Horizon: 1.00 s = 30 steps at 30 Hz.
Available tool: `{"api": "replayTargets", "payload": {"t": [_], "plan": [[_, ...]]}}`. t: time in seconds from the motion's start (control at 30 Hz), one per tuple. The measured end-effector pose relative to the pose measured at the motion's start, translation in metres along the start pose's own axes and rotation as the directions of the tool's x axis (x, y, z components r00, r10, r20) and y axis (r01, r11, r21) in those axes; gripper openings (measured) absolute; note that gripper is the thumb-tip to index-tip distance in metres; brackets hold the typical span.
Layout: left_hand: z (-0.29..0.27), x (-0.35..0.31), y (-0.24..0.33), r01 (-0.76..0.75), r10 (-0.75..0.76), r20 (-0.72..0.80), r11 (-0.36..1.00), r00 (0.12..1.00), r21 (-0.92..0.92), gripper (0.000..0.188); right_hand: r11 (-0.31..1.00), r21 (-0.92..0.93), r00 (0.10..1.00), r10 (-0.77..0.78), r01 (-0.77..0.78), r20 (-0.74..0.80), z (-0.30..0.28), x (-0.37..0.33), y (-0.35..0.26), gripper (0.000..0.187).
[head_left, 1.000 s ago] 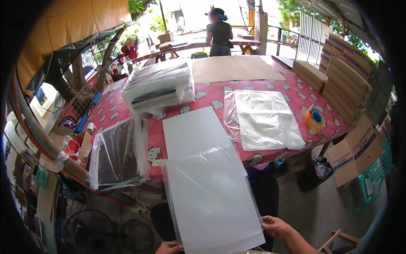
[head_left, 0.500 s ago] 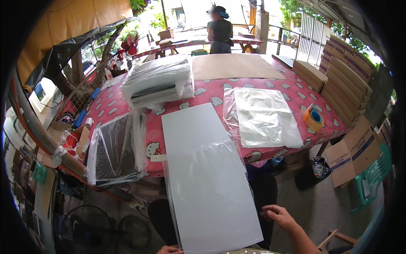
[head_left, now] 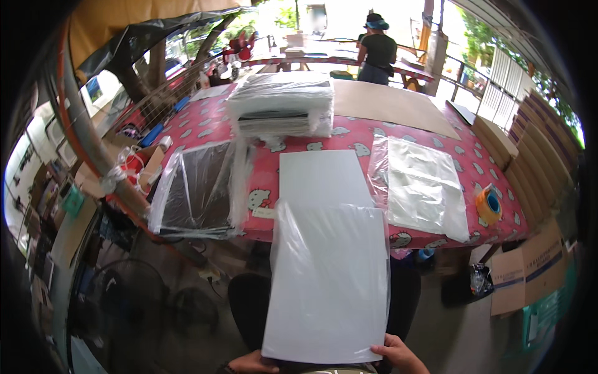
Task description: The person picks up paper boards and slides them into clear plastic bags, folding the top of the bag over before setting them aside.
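A long white board [head_left: 324, 174] reaches from the table edge down over my lap. Its nearer part lies inside a clear plastic sleeve [head_left: 330, 274], while the far end sticks out uncovered. My right hand [head_left: 400, 354] pinches the lower right corner, thumb on top and the other fingers beneath. At the lower left corner is my left hand [head_left: 254, 363], holding the edge with its fingertips partly hidden. A stack of clear plastic sleeves [head_left: 423, 184] lies to the right on the table. To the left sits a pile of dark sheets in plastic [head_left: 202, 187].
A pink patterned cloth covers the table [head_left: 261, 168]. Toward its back stand a tall wrapped stack [head_left: 283, 103] and a brown sheet [head_left: 392, 107]. An orange tape roll [head_left: 489, 204] sits at right, above a cardboard box [head_left: 529, 271]. Another person [head_left: 377, 50] stands farther off.
My right hand has come in from the side and taken hold of the board's lower right corner. The board now lies straighter toward me. The whole view has shifted.
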<state>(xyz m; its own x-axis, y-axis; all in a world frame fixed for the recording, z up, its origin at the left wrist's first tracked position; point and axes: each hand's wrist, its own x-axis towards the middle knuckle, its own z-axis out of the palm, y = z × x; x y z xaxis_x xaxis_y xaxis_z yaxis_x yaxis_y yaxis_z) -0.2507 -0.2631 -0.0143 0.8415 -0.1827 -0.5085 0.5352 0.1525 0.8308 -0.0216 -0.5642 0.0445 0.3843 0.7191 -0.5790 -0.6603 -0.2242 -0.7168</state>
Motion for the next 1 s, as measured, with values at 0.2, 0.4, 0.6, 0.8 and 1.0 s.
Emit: {"api": "replayTargets", "payload": {"t": [0.2,0.4,0.6,0.8,1.0], "plan": [[0.057,0.066,0.029,-0.628,0.487,-0.408,0.487,0.772,-0.607,0.051,0.998,-0.025,0.992,-0.058,0.061,0.113,0.067,0.039,-0.018,0.027],[0.054,0.069,0.124,-0.744,0.411,-0.855,0.667,0.318,0.044,0.029,0.905,-0.419,0.968,0.042,0.067,0.246,0.096,0.051,-0.036,0.026],[-0.016,0.061,0.144,-0.955,0.270,-0.955,0.294,0.119,-0.035,0.031,0.610,-0.588,0.771,-0.060,0.531,0.634,0.103,0.052,-0.044,0.036],[-0.142,0.052,0.151,-0.902,0.207,-0.939,0.284,-0.275,0.326,0.029,0.589,-0.643,0.838,-0.113,0.490,0.535,0.079,0.052,-0.040,0.036],[-0.238,0.061,0.144,-0.649,0.163,-0.867,0.601,-0.471,0.466,0.040,0.600,-0.672,0.867,-0.075,0.434,0.493,0.076,0.048,-0.046,0.037]]}}
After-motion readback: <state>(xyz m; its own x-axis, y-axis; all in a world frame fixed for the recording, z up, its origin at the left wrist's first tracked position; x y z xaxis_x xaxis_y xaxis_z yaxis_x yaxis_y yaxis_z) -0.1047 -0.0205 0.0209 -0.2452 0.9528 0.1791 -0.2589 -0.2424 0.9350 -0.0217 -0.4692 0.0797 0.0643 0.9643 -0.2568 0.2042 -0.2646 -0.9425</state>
